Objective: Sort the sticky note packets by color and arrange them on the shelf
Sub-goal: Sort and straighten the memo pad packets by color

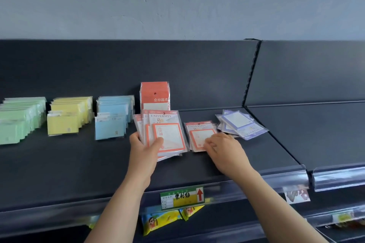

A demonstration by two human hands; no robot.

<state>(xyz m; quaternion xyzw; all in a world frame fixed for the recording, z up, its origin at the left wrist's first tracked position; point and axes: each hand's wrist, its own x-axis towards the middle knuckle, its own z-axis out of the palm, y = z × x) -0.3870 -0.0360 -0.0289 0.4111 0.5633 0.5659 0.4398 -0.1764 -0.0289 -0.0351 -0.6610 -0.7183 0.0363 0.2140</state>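
My left hand [145, 149] grips a fanned bunch of red-bordered sticky note packets [167, 132], thumb on the front one, tilted up above the dark shelf [79, 163]. My right hand [223, 149] rests its curled fingertips on a small pile of red-bordered packets [198, 134] lying flat on the shelf. To the right lies a loose heap of purple-bordered packets [240, 124]. Behind my left hand stands a row of orange-red packets [155, 94]. Further left stand rows of blue [112, 118], yellow [69, 114] and green [19, 118] packets.
A clear plastic price rail [276, 181] runs along the shelf's front edge, with a green and yellow label [182, 196]. A slotted upright [251, 73] divides this bay from the neighbouring shelf [316, 130] on the right. Yellow snack bags [158, 221] hang below.
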